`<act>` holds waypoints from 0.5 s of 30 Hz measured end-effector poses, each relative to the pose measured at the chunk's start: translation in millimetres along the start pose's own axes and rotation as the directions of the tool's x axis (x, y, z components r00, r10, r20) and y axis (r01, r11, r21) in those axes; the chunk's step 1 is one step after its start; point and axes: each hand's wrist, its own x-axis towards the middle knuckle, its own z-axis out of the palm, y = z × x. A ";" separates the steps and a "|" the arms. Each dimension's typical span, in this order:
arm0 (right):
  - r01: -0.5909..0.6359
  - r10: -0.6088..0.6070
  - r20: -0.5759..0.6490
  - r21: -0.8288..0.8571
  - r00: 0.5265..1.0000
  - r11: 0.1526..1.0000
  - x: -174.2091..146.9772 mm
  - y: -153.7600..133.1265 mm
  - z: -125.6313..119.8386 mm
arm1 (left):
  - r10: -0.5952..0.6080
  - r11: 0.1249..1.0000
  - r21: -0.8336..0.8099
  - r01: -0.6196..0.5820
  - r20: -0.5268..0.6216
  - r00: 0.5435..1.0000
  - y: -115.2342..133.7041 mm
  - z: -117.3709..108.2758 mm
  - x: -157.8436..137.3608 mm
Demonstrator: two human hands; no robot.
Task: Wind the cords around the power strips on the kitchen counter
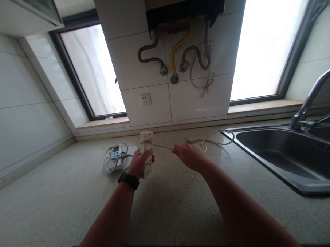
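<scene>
A white power strip stands on edge in the grip of my left hand, its sockets facing right. Its white cord is wrapped around the far end of the strip and runs across to my right hand, which is closed on it. Beyond that hand the cord lies in loose loops toward the sink, with the plug just behind my knuckles. To the left of the strip, a second power strip rests on the counter with its grey-white cord coiled over it.
The speckled countertop spans the view. At right is a steel sink with a faucet. A wall socket sits behind the strip, below a water heater with hoses and a hanging cord.
</scene>
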 end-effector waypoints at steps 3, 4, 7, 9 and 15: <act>0.026 -0.028 -0.075 -0.033 0.997 0.999 -4.2 -4.7 -10.1 | -0.023 0.989 0.145 0.023 -0.004 1.000 -4.7 -2.0 2.3; 0.038 -0.042 -0.099 -0.039 0.994 0.999 -5.8 -5.3 -13.3 | -0.023 0.981 0.193 0.022 0.003 1.000 -5.9 -2.5 2.7; 0.103 -0.110 -0.135 -0.058 0.985 0.993 -10.1 -8.3 -19.0 | -0.002 0.952 0.307 -0.010 0.039 0.999 -6.4 -4.4 2.6; 0.170 -0.180 -0.140 -0.074 0.974 0.983 -12.9 -12.5 -19.4 | 0.017 0.929 0.369 -0.040 0.064 0.998 -3.8 -6.7 1.6; 0.424 -0.434 -0.162 -0.095 0.886 0.901 -22.5 -25.9 -26.2 | 0.047 0.789 0.598 -0.139 0.168 0.985 7.6 -10.5 -8.6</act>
